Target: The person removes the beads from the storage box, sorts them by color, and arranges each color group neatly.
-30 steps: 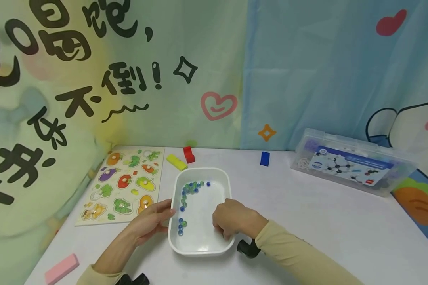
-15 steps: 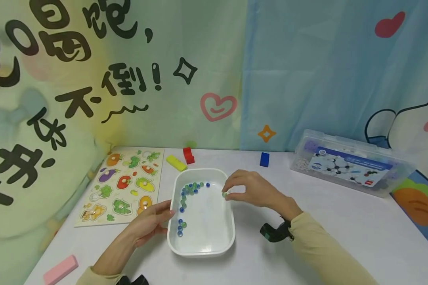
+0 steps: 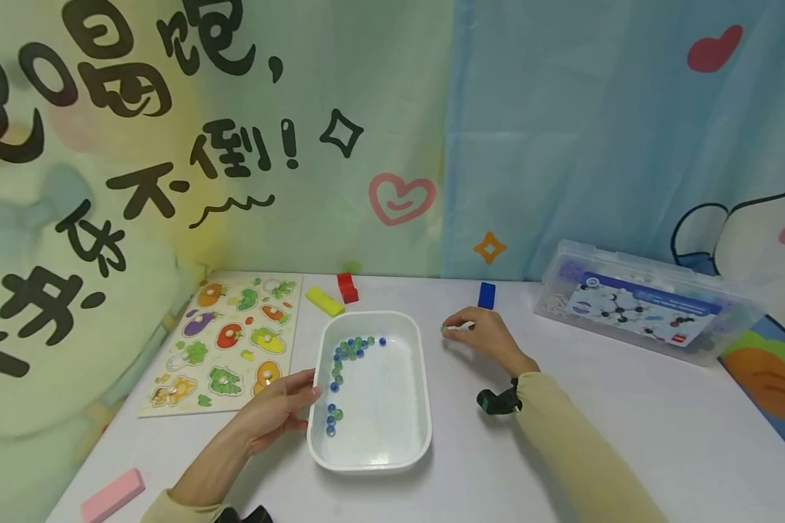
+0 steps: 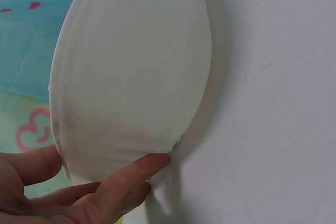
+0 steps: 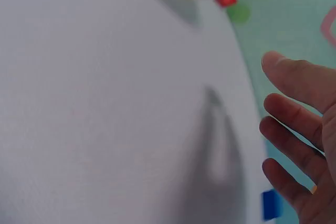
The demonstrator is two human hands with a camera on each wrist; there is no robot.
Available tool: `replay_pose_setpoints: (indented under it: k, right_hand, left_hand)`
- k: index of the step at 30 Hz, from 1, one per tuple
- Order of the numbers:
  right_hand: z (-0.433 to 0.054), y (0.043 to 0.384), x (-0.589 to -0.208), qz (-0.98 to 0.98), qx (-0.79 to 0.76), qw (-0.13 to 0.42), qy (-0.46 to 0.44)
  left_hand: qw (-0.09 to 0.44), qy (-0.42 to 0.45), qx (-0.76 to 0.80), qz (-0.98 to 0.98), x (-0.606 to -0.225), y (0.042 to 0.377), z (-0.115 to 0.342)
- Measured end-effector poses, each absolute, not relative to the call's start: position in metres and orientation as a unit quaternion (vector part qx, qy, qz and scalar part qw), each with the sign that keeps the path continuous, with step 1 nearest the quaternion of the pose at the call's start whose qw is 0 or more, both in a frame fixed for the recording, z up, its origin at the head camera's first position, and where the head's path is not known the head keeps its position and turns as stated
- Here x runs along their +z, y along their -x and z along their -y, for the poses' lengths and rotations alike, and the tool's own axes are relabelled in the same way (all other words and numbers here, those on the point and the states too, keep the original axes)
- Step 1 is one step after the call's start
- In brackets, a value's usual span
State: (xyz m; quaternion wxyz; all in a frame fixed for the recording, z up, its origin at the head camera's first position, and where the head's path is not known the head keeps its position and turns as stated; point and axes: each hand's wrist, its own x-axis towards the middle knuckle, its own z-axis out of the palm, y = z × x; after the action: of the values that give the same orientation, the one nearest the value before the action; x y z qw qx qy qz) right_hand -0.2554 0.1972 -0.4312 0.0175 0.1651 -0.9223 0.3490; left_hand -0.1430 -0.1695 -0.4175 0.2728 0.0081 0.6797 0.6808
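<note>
A white tray (image 3: 369, 465) holds several blue and green marbles (image 3: 337, 369), gathered along its left side and far end. My left hand (image 3: 280, 407) grips the tray's left edge, thumb at the rim and fingers against the outside. The left wrist view shows the tray's pale outer surface (image 4: 136, 66) above that hand's fingers (image 4: 131, 174). To the right of the tray, over the table, my right hand (image 3: 484, 338) pinches a green marble (image 3: 443, 330) between thumb and forefinger. The marble does not show in the right wrist view, where the fingers (image 5: 294, 116) appear bent.
A vegetable puzzle board (image 3: 248, 356) lies left of the tray. Yellow (image 3: 324, 301) and red (image 3: 347, 288) blocks sit behind it, a blue block (image 3: 487, 295) just beyond my right hand. A clear plastic box (image 3: 647, 301) stands back right, a pink block (image 3: 113, 495) front left.
My right hand has come up out of the tray with a green marble and moved right, past the rim, over the table. The left hand has kept its place on the tray.
</note>
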Motion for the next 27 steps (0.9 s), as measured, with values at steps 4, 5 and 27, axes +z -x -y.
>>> replay_pose_setpoints:
  k: [4,5,27]
  right_hand:
    - [-0.2,0.259,-0.444,0.929,0.342,0.018,-0.142]
    - [-0.2,0.26,-0.446,0.93,0.339,0.019,-0.14]
    - [-0.194,0.263,-0.456,0.937,0.323,0.01,-0.133]
  left_hand:
    - [0.273,-0.004,0.683,-0.677,-0.419,0.143,0.168]
    - [0.272,-0.003,0.683,-0.678,-0.419,0.143,0.168]
    - [0.265,-0.004,0.684,-0.68,-0.419,0.142,0.169]
